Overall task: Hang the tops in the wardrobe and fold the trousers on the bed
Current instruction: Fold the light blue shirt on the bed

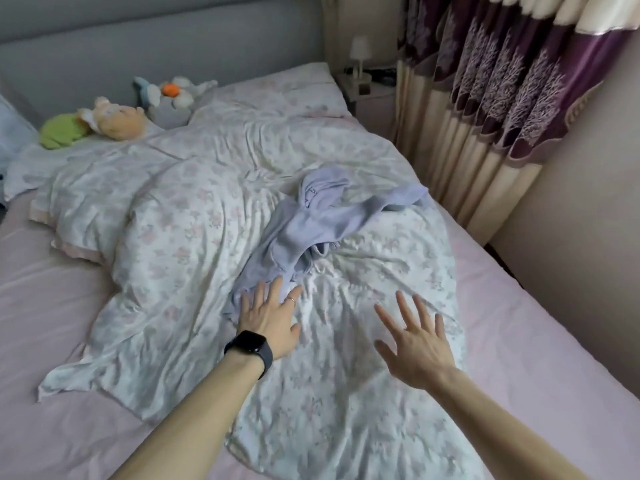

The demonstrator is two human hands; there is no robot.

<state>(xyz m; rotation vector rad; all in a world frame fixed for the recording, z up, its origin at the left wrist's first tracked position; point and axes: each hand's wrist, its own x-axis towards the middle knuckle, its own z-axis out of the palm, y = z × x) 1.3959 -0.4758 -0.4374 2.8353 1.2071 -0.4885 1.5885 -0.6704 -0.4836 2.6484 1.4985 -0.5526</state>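
A crumpled lavender garment [311, 223] lies in the middle of the bed, on top of a floral duvet [180, 237]. Whether it is a top or trousers I cannot tell. My left hand [268, 315], with a black watch on the wrist, is spread flat with its fingertips at the garment's near end. My right hand [417, 341] hovers open over the duvet, to the right of the garment and apart from it. No wardrobe is in view.
Plush toys [114, 121] lie by the grey headboard at the back left. A bedside table with a small lamp [360, 55] stands at the back right. Purple and cream curtains [495, 91] hang along the right side. Pink sheet [536, 334] shows around the duvet.
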